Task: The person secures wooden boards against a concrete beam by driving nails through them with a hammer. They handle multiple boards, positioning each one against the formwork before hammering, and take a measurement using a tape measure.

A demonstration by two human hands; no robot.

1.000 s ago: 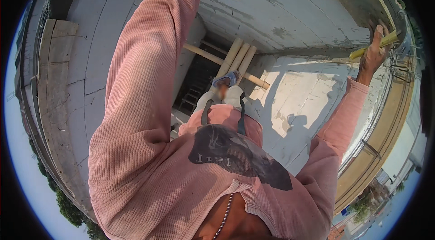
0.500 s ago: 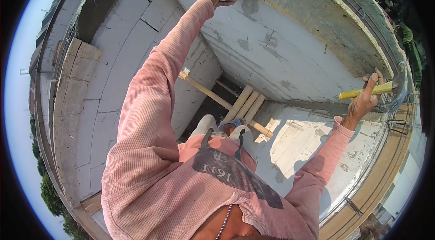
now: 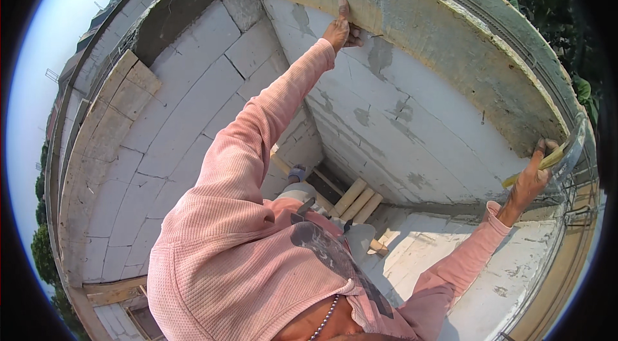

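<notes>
Against one concrete beam (image 3: pixel 444 38), left hand (image 3: pixel 339 30) presses; right hand (image 3: pixel 532 180) grips one yellow-handled tool (image 3: pixel 544 162).

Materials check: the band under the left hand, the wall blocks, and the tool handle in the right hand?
Band under the left hand: looks like cast concrete, rough grey-beige with form marks. Wall blocks: pale, smooth, large, thin-jointed, probably aerated concrete, with grey mortar patches. Tool handle in the right hand: yellow, likely wood or plastic; too small to tell.

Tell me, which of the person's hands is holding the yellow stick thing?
The right hand, out at the right edge, grips the yellow-handled tool. The left hand holds nothing; it presses against the concrete beam overhead.
</notes>
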